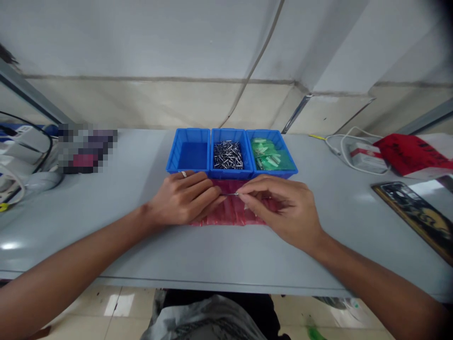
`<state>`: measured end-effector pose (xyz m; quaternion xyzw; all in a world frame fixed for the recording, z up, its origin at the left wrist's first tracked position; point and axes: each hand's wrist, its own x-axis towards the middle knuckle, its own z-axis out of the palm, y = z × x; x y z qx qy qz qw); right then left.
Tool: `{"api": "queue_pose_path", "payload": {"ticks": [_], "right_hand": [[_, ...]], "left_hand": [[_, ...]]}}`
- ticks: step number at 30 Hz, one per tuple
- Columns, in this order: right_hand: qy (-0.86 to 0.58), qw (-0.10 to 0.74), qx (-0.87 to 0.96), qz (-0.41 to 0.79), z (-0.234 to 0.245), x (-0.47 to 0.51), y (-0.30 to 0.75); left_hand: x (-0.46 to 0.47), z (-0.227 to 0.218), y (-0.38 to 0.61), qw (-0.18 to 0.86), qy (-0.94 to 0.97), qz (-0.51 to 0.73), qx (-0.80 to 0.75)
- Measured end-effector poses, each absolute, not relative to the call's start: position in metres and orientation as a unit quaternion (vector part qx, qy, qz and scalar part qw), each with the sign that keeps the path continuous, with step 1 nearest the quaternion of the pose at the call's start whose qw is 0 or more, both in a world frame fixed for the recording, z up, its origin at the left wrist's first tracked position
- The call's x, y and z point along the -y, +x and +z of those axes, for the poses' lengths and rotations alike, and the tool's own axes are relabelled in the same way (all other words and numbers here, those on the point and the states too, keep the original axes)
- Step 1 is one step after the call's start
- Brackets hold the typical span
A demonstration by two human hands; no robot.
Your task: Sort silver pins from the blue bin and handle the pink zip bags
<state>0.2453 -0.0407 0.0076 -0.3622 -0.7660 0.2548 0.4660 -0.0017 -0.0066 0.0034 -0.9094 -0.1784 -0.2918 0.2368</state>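
A grey table [134, 255] is being bordered at the rear by a wall [141, 42]. Three blue bins [193, 153] are standing in a row; metal parts [228, 155] are being contained in the middle one, green packets [271, 157] in the right one. A red sheet [224, 215] is being partly covered by both hands. A pin [230, 194] is being held over the sheet, between the hands. Its right end is being pinched by the right hand [286, 205], thumb and fingertips closed. Its left end is being met by the left hand [186, 197], fingers curled; their tips are being hidden, so grip there cannot be told.
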Motion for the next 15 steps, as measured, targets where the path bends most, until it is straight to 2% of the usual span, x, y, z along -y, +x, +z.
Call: {"api": "queue_pose_path", "payload": {"ticks": [5, 15], "right_hand": [[-0.455, 0.507, 0.64, 0.355, 0.006, 0.034, 0.251], [-0.463, 0.595, 0.457, 0.473, -0.001, 0.013, 0.259]], "left_hand": [[0.004, 0.001, 0.0, 0.233, -0.886, -0.325, 0.235], [-0.007, -0.013, 0.0, 0.146, -0.903, -0.219, 0.34]]}}
